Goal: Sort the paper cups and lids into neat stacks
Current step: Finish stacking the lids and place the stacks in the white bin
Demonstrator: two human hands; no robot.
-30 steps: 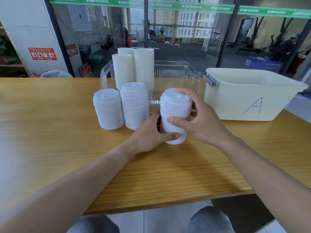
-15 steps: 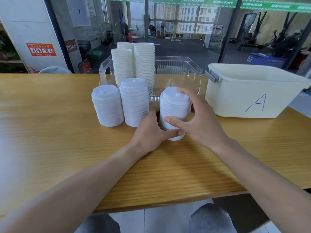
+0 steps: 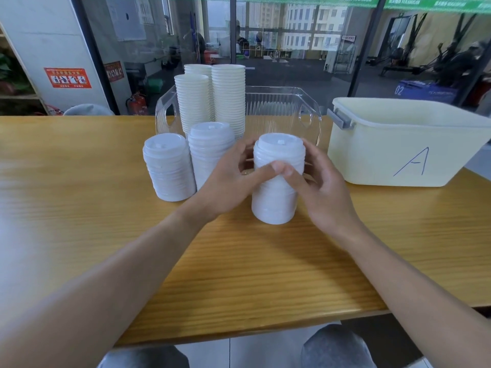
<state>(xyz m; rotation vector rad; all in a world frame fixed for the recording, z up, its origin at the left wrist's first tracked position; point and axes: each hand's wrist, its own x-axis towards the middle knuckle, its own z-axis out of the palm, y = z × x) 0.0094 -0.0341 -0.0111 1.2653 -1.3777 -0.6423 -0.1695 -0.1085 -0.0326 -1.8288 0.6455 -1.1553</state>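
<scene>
Three stacks of white lids stand on the wooden table point(image 3: 79, 235). The right lid stack point(image 3: 276, 197) is gripped from both sides: my left hand point(image 3: 228, 181) curls round its left flank, my right hand point(image 3: 318, 187) round its right, and both thumbs meet across its front. The middle lid stack point(image 3: 210, 147) and the left lid stack point(image 3: 168, 171) stand untouched side by side. Behind them, tall stacks of white paper cups point(image 3: 228, 99) rise from the left end of a clear plastic bin point(image 3: 281, 107).
A cream tub point(image 3: 398, 150) marked "A" sits at the right, close to my right hand. Glass wall runs behind the table. The table's near edge lies just above my knees.
Both hands have slid up the right lid stack, thumbs now meeting near its middle instead of its base. The stack stands slightly nearer me.
</scene>
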